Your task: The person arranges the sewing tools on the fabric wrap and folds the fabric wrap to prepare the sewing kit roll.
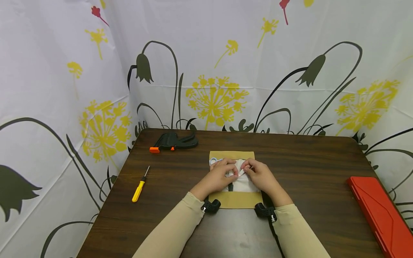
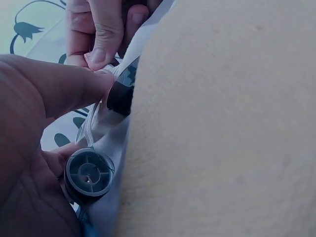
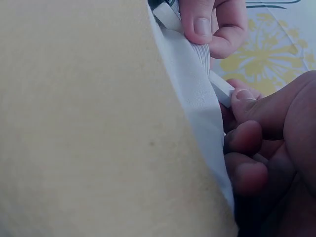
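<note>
My left hand [image 1: 223, 174] and my right hand [image 1: 262, 176] are close together over a white cloth [image 1: 246, 185] on a tan mat [image 1: 235, 200]. Between thumb and finger, the left hand pinches a ribbed white elastic band [image 3: 200, 54]. The right hand pinches a flat white length [image 3: 221, 89] of what looks like the same band. Beside the left palm, in the left wrist view, is a thread spool [image 2: 89, 173] with dark thread. A black item [image 2: 121, 97] lies near the left thumb, its kind unclear. Light-blue scissor handles [image 1: 213, 161] show partly behind the left hand.
A yellow screwdriver [image 1: 138, 190] lies left on the dark wooden table [image 1: 174, 179]. A black clamp with orange pads [image 1: 175, 142] is at the back left. A red case [image 1: 380, 211] sits along the right edge. A flower-printed curtain [image 1: 213, 64] hangs behind.
</note>
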A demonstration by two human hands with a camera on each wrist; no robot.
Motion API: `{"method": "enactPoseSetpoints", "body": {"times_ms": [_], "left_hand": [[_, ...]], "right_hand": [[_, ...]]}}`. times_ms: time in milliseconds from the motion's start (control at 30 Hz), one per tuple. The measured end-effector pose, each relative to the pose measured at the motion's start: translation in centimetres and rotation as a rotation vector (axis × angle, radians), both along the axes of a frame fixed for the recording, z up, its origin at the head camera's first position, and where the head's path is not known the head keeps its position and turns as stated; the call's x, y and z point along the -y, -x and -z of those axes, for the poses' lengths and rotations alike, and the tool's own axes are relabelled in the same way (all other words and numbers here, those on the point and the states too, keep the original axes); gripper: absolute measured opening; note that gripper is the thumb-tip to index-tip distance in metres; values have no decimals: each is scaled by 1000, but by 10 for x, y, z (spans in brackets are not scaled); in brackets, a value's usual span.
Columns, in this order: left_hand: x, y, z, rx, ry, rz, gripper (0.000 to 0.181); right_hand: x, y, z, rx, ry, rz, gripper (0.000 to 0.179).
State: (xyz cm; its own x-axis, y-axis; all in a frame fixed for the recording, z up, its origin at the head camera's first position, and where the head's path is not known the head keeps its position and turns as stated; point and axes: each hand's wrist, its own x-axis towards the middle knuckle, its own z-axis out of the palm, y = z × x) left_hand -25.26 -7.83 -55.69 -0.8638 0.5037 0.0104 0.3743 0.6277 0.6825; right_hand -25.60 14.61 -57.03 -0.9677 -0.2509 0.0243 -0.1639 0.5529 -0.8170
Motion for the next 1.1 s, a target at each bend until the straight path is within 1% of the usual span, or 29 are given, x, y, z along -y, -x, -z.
{"method": "enactPoseSetpoints", "body": {"times_ms": [133,233,400,467,567,667,800,867,1000,1033,1100], "left_hand": [[0,0,0,1,-12,0,10],[0,1,2,-7,-14,-8,12],[-1,1,4,-24,-17,-19,13],[-1,1,4,-31,-13,-17,13],[-1,0,3,-44,-4,-10,12],[-1,0,2,-46,-3,-2,11],[-1,-1,0,-41,-9,-3,12],[-1,-1,0,-33,-19,-14,12],[-2,-1,1,-9,-51,-39,13],[-2,0,1,-2,-59,-44,13],[-3,0,2,-2,-64,-47,14]], "right_hand": [[0,0,0,1,-1,-29,9],[0,1,0,13,17,-43,9],[-1,2,1,48,62,-47,9],[-2,2,1,47,56,-55,9],[-1,2,0,17,15,-78,11],[1,2,1,-36,-37,-108,13],[4,2,3,-80,-59,-106,10],[4,2,3,-57,-26,-86,6],[2,2,5,47,118,-47,11],[1,3,5,74,151,-46,11],[-1,3,5,99,170,-61,8]]}}
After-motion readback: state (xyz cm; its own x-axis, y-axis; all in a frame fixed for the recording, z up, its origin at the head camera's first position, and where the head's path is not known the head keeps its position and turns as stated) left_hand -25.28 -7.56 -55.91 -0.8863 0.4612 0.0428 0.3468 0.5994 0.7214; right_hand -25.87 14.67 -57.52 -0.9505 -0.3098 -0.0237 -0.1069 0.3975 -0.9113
